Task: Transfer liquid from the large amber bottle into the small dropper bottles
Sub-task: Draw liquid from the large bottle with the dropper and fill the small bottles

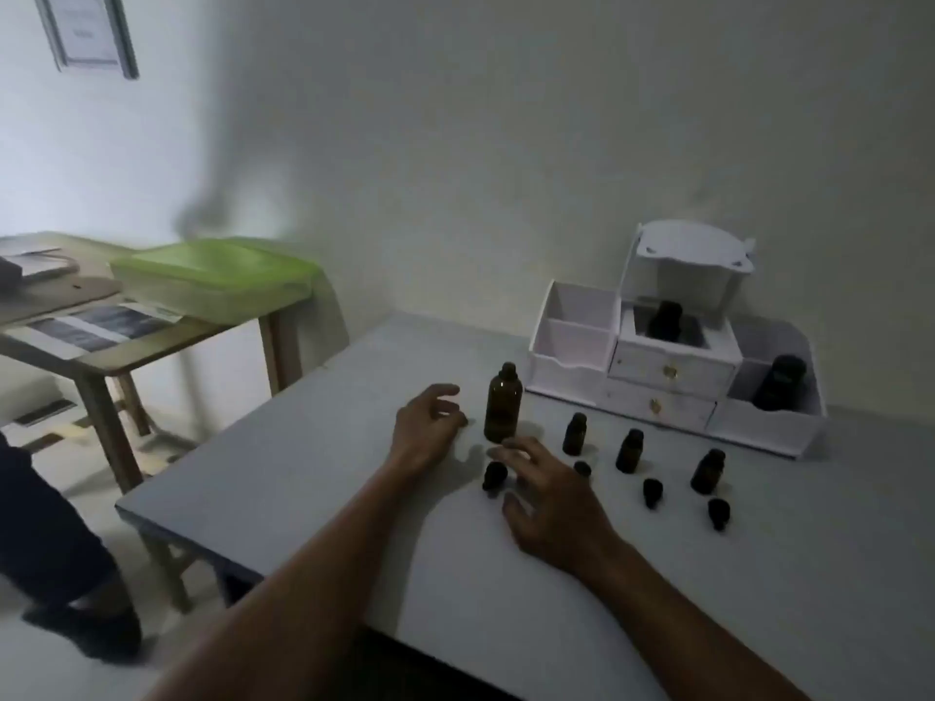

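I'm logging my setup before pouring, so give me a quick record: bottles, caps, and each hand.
large amber bottle: upright on the grey table
small dropper bottles: three, upright, right of the large one
caps: several, loose beside the small bottles
left hand: fingers loosely curled, beside the large bottle, not touching it
right hand: fingers spread, holding nothing
white organiser: at the back, dark bottles inside

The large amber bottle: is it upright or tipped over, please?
Upright: the large amber bottle stands on its base, neck pointing up.
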`<state>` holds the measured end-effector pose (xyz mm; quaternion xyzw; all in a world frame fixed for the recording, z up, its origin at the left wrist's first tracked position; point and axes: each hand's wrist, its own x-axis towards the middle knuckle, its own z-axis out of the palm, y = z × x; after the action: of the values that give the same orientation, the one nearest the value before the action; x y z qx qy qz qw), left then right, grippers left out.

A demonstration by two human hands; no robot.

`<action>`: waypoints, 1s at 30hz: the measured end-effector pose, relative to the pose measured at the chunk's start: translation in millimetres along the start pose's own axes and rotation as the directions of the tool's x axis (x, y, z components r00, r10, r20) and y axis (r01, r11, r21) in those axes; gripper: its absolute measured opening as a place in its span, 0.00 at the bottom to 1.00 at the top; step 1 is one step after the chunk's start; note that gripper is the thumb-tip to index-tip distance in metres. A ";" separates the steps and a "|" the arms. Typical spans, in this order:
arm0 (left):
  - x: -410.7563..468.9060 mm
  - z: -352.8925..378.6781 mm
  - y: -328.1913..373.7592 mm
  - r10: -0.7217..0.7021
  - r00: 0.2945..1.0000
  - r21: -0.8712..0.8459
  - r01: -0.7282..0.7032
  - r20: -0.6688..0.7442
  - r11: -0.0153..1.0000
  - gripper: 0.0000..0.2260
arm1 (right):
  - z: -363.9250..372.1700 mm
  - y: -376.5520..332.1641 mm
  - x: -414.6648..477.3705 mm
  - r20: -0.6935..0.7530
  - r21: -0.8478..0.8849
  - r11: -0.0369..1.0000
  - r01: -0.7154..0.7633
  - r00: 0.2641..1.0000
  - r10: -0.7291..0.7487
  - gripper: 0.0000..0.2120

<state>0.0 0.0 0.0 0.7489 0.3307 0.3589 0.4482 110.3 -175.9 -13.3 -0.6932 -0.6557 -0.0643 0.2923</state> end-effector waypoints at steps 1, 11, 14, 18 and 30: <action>1.4 1.7 1.3 -0.008 1.000 -0.060 0.007 -0.011 0.998 0.19 | -0.3 -1.3 1.8 0.018 -0.010 1.000 0.000 1.000 0.000 0.25; 30.4 32.9 17.3 0.056 0.996 -0.321 -0.031 0.069 0.947 0.25 | 4.3 4.9 4.9 0.023 0.020 1.000 0.023 0.999 -0.023 0.12; 36.7 37.7 16.6 0.089 0.990 -0.327 -0.048 0.112 0.944 0.23 | 6.8 9.2 3.9 -0.052 0.079 0.996 0.037 0.998 -0.033 0.10; 44.5 35.8 9.9 0.116 0.976 -0.398 -0.034 0.184 0.917 0.18 | -8.6 11.1 10.6 -0.271 0.171 0.985 0.015 0.962 0.032 0.09; 65.3 37.4 -9.5 0.106 0.958 -0.441 0.024 0.267 0.897 0.18 | -107.7 6.5 124.7 -0.597 0.697 0.697 0.172 0.676 0.431 0.06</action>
<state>63.8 40.7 -5.7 0.6789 0.1572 0.3225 0.6406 164.6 -119.8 131.9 -0.4909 -0.4008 -0.0541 0.7716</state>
